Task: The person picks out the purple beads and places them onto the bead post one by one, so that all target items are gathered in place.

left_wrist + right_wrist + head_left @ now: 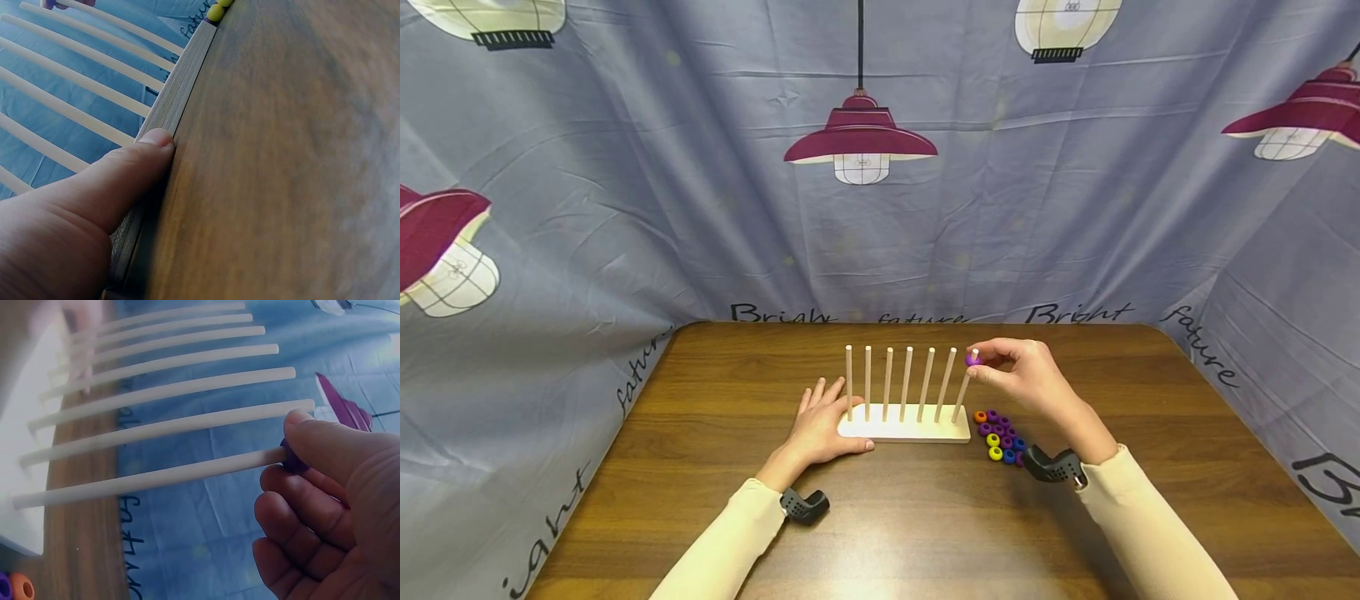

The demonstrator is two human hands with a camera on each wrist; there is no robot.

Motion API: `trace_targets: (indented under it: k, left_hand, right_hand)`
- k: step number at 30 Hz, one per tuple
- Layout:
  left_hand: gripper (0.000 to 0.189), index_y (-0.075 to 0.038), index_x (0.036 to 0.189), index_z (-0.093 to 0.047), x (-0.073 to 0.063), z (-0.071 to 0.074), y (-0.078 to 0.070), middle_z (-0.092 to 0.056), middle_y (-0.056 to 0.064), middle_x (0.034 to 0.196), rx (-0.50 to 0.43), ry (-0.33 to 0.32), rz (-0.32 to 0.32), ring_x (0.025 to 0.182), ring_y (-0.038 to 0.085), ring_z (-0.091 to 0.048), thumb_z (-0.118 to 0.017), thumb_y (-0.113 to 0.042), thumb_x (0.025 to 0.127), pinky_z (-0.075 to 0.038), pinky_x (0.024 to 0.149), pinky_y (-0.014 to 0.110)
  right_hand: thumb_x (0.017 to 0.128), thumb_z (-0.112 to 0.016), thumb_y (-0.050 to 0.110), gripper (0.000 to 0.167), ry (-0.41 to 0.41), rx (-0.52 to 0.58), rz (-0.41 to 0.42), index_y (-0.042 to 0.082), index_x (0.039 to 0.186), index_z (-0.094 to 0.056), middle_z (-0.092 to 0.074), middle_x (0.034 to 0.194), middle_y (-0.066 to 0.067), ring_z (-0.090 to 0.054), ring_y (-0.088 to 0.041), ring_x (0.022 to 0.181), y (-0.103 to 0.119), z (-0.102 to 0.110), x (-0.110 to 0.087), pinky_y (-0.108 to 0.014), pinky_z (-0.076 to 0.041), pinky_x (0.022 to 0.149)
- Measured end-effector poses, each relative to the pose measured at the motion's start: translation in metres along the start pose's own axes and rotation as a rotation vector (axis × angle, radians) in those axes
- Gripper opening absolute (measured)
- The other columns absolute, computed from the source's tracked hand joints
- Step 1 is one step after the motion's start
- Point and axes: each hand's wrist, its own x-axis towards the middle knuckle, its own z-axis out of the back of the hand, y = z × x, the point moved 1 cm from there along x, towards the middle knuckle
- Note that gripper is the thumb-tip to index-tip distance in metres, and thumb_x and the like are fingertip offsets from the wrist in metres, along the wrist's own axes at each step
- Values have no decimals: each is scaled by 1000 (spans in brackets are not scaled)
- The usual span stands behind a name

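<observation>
Purple bead [972, 361] sits around the right-end peg [962, 398], just under the tip; tip pokes out above it in the head view. Right hand [1026, 371] pinches the bead between thumb and index, so fingers and bead are in contact. Key relation, my read: bore vs peg axis. Peg's long axis runs from the bead down to the right end of the base [902, 432], bare shaft all the way.

Right hand is the near 1; left is well apart, at the other end. Right pose: forearm in from lower right, hand raised to peg-tip height, fingers aimed left, spare fingers loosely curled.

Left hand [823, 429]: low at the bench [700, 483], fingers straight, at the base's left end, thumb on its near edge.

Other 6 pegs [906, 383] bare. Loose beads [998, 430] (1 orange, 2 yellow, rest blue/purple) lie just right of the base.
</observation>
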Motion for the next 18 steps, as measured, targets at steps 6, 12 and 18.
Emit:
trace_targets:
  k: [6, 12, 18]
  left_hand:
    - [74, -19, 135, -66, 0, 2, -1, -36, 23, 163, -5, 5, -1, 154, 52, -19, -85, -53, 72, -11, 125, 67]
    - [73, -18, 134, -66, -1, 2, -2, -36, 23, 162, -7, 4, 2, 154, 52, -19, -85, -53, 72, -12, 125, 67]
    - [73, -18, 134, -66, -2, 3, -3, -37, 23, 162, -8, 2, 3, 154, 52, -19, -85, -53, 72, -12, 125, 67]
  right_hand:
    - [79, -84, 1, 15, -8, 12, 19, 3, 91, -78, -79, 90, -12, -64, 9, 78, -2, -4, -2, -15, -57, 68]
    - [80, -83, 0, 13, 1, 24, 4, 3, 91, -77, -78, 88, -11, -65, 8, 78, -4, -7, -5, -16, -58, 69]
    - [80, -83, 0, 13, 3, 27, 5, 3, 92, -77, -78, 90, -11, -65, 7, 79, -4, -8, -6, -17, -59, 70]
